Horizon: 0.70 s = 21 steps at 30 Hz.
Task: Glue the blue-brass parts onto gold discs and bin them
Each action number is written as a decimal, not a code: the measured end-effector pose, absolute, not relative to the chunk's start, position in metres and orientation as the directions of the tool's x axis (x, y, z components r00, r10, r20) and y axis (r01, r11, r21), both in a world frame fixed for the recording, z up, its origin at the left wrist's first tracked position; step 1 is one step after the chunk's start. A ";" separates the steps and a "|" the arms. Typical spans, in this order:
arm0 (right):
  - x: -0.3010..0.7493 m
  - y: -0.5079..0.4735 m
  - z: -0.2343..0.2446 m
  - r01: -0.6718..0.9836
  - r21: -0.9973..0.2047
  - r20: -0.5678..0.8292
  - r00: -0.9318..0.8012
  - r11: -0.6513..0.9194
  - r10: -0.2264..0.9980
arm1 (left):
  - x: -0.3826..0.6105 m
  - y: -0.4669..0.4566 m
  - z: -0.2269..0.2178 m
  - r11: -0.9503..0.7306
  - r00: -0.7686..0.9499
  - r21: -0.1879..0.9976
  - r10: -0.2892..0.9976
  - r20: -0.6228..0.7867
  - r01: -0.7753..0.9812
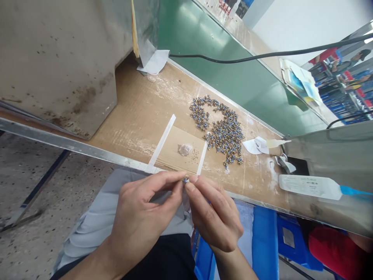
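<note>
My left hand [142,214] and my right hand [214,214] meet just in front of the bench edge, fingertips pinched together on one tiny blue and brass part [185,181]. Both hands are closed around it. Past them on the brown bench top [136,112] lies a heap of several alike small blue and brass parts [220,130]. A small clear plastic cap or blob [185,149] rests on a taped cardboard patch. Two white strips [162,142] frame that patch.
A grey metal housing [58,58] stands at the left. A green conveyor belt [233,66] runs behind the bench, crossed by a black cable [262,55]. A white glue tube [310,186] and torn white paper [256,145] lie at the right. Blue bins [262,241] sit below.
</note>
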State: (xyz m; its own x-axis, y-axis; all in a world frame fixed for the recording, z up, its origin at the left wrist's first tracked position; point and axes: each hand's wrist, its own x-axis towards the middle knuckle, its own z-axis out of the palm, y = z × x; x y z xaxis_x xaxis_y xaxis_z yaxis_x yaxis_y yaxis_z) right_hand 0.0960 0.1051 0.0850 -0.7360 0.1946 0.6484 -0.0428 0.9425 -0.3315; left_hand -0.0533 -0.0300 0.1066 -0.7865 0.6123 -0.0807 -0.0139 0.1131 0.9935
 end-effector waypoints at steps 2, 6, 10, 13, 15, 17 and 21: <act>0.097 0.103 0.084 -0.037 -0.336 0.647 -0.735 0.941 0.202 | -0.054 -0.029 0.108 0.112 -0.786 0.993 0.612 -0.090 -0.026; 0.096 0.099 0.083 -0.039 -0.339 0.675 -0.706 0.940 0.214 | -0.054 -0.029 0.109 0.113 -0.792 0.993 0.609 -0.036 0.042; 0.096 0.097 0.084 -0.045 -0.318 0.686 -0.700 0.947 0.197 | -0.054 -0.031 0.109 0.110 -0.785 0.985 0.618 0.039 0.135; 0.097 0.096 0.083 -0.036 -0.291 0.697 -0.692 0.956 0.186 | -0.053 -0.033 0.109 0.105 -0.783 0.983 0.619 0.054 0.151; 0.096 0.095 0.082 -0.033 -0.296 0.703 -0.684 0.955 0.195 | -0.053 -0.034 0.109 0.103 -0.783 0.983 0.619 0.055 0.150; 0.094 0.093 0.081 -0.037 -0.323 0.707 -0.673 0.946 0.215 | -0.054 -0.035 0.109 0.099 -0.782 0.985 0.621 0.050 0.141; 0.085 0.092 0.084 -0.098 -0.410 0.730 -0.632 0.907 0.261 | -0.056 -0.035 0.107 0.104 -0.779 0.989 0.627 0.015 0.102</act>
